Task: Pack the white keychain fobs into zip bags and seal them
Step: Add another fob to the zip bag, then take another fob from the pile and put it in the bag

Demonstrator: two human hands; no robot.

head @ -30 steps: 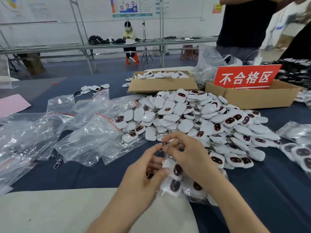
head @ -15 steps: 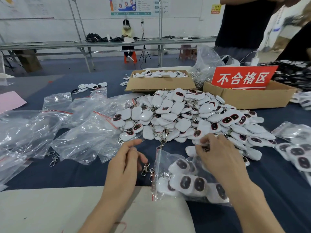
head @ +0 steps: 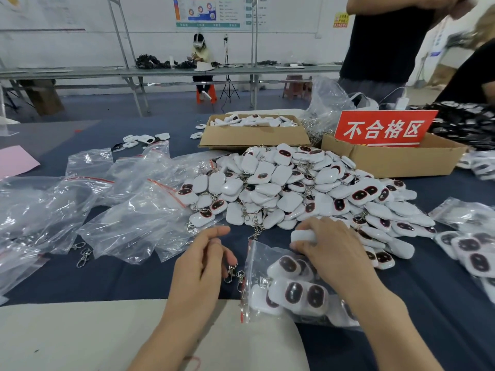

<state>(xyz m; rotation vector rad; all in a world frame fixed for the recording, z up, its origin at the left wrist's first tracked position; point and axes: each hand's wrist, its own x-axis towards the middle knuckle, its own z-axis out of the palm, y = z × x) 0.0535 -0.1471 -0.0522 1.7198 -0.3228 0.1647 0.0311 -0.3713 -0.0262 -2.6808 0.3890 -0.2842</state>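
Now: my right hand clasps one white fob above the bag; left hand grip: cannot tell.

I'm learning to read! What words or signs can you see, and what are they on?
"不合格区": white characters on the red sign standing in the cardboard box.
Wall poster: print too small to read.
Yellow wall notice: too blurred to read.

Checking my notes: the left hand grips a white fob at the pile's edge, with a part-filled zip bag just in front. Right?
No. The head view shows it is the right hand, not the left hand, that grips the white fob at the edge of the pile. The part-filled zip bag does lie just in front.
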